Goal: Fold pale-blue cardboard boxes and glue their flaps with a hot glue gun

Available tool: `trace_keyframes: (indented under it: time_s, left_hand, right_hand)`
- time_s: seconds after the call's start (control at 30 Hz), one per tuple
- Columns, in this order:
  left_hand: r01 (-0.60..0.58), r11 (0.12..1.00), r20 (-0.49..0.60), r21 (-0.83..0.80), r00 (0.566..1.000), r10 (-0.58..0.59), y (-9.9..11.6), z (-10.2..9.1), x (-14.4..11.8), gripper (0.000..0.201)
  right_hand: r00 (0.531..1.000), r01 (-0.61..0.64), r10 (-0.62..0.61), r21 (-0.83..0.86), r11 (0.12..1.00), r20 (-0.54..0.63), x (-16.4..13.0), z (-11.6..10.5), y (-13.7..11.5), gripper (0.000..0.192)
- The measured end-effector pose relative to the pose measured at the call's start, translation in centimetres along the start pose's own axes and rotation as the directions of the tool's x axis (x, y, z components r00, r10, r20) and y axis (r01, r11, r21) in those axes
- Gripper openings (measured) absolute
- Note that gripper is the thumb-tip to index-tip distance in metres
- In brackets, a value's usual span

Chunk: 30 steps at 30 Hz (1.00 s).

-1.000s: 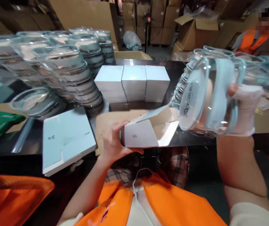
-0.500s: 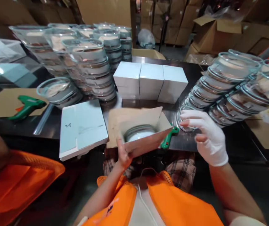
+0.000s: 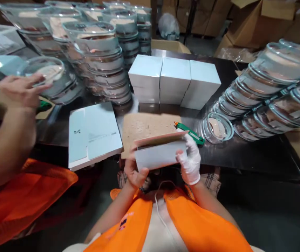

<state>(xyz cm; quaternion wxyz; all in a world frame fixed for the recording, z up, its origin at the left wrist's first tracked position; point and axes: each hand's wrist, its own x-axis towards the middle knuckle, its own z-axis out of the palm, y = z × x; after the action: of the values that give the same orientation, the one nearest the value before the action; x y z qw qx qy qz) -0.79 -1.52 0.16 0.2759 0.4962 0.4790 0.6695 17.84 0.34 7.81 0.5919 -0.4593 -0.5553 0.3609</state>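
Observation:
A white cardboard box (image 3: 160,154) is held between my two hands, over the front edge of the table. My bare left hand (image 3: 135,169) grips its left end, thumb on the near side. My right hand (image 3: 190,161), in a white glove with bare fingertips, clasps the right end. The box's brown inner face shows along the top, and its contents are hidden. Just beyond lies a flat brown cardboard piece (image 3: 150,127). Near the right glove is a green glue gun (image 3: 192,133) with an orange tip. Nested glass bowls (image 3: 218,127) stand to its right.
Three white boxes (image 3: 175,80) stand in a row at the back. Tall stacks of glass bowls (image 3: 94,59) rise at left, more stacks (image 3: 260,84) at right. Flat white boxes (image 3: 94,134) lie left of centre. A co-worker's hand (image 3: 21,89) touches a bowl at far left.
My right hand has come from beside the glass bowls onto the box. The box has turned, hiding the bowl inside it. A co-worker's hand has reached in at left.

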Motion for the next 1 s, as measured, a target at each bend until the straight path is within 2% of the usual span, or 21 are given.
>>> trace_keyframes:
  time_s: [0.07,0.1,0.17,0.2,0.27,0.3,0.33,0.37,0.43,0.47,0.5,0.53,0.63,0.7,0.77,0.83,0.93,0.97,1.0]
  left_hand:
    - [-0.086,0.996,-0.089,-0.017,0.992,0.085,0.4,0.2,0.4,0.070]
    - [-0.137,0.991,-0.077,0.006,0.988,0.137,0.4,0.1,0.6,0.068]
    - [-0.239,0.968,0.027,0.074,0.971,0.238,0.1,-0.5,1.2,0.062]
    - [-0.290,0.952,0.080,0.100,0.956,0.283,-0.1,-0.9,1.5,0.062]
    - [-0.344,0.928,0.158,0.145,0.934,0.322,-0.3,-1.7,2.1,0.066]
    - [-0.356,0.920,0.179,0.166,0.928,0.327,-0.4,-2.0,2.4,0.070]
    - [-0.364,0.912,0.202,0.189,0.923,0.327,-0.3,-2.1,2.7,0.076]
    - [-0.375,0.902,0.219,0.213,0.918,0.330,-0.2,-2.2,2.9,0.080]
    - [-0.422,0.874,0.232,0.243,0.900,0.370,0.2,-2.2,3.2,0.082]
    - [-0.453,0.855,0.235,0.251,0.886,0.401,0.4,-2.2,3.3,0.077]
    - [-0.487,0.835,0.236,0.256,0.869,0.435,0.5,-2.2,3.3,0.069]
    - [-0.519,0.815,0.240,0.259,0.852,0.466,0.6,-2.2,3.3,0.060]
    - [-0.567,0.792,0.249,0.228,0.820,0.516,0.3,-2.1,3.1,0.044]
    - [-0.550,0.806,0.230,0.218,0.832,0.505,-0.1,-1.8,2.9,0.043]
    - [-0.514,0.823,0.182,0.242,0.857,0.482,-0.2,-1.7,2.8,0.044]
    - [-0.502,0.825,0.119,0.259,0.865,0.488,0.5,-1.9,2.5,0.041]
    - [-0.539,0.813,0.000,0.221,0.833,0.553,2.5,-2.8,2.0,0.030]
    - [-0.528,0.824,-0.017,0.207,0.840,0.543,3.2,-3.1,1.8,0.029]
    - [-0.486,0.852,-0.015,0.194,0.867,0.498,3.8,-3.1,1.5,0.029]
  right_hand:
    - [0.986,-0.036,0.039,0.022,0.999,-0.162,-0.1,1.0,-0.3,0.053]
    - [0.981,-0.049,0.054,0.034,0.998,-0.184,-0.1,1.1,-0.4,0.058]
    - [0.987,-0.081,0.085,0.033,0.996,-0.137,-0.1,0.3,-0.5,0.063]
    - [0.990,-0.097,0.096,-0.005,0.995,-0.102,0.0,-0.6,-0.5,0.059]
    - [0.989,-0.140,0.124,-0.223,0.965,-0.081,0.1,-3.1,-0.4,0.044]
    - [0.980,-0.195,0.166,-0.397,0.897,-0.106,0.2,-4.4,-0.3,0.040]
    - [0.959,-0.283,0.242,-0.572,0.770,-0.149,0.4,-5.5,-0.2,0.042]
    - [0.917,-0.379,0.343,-0.708,0.595,-0.203,0.6,-6.4,0.0,0.047]
    - [0.778,-0.512,0.543,-0.820,0.255,-0.316,1.0,-7.2,0.4,0.050]
    - [0.710,-0.554,0.610,-0.814,0.176,-0.351,1.3,-7.1,0.7,0.048]
    - [0.669,-0.596,0.645,-0.784,0.171,-0.369,1.5,-7.0,1.0,0.047]
    - [0.658,-0.639,0.650,-0.739,0.213,-0.381,1.8,-6.8,1.4,0.045]
    - [0.672,-0.718,0.621,-0.561,0.412,-0.404,2.2,-6.6,2.7,0.031]
    - [0.683,-0.726,0.617,-0.456,0.515,-0.391,2.1,-6.9,3.4,0.020]
    - [0.707,-0.707,0.599,-0.332,0.625,-0.377,1.7,-6.9,3.9,0.020]
    - [0.741,-0.652,0.543,-0.229,0.723,-0.395,1.1,-6.7,3.9,0.026]
    - [0.803,-0.502,0.391,-0.158,0.850,-0.451,0.1,-6.5,3.1,0.039]
    - [0.827,-0.442,0.336,-0.151,0.884,-0.451,-0.2,-6.6,2.7,0.039]
    - [0.851,-0.390,0.295,-0.149,0.909,-0.435,-0.6,-6.7,2.2,0.038]
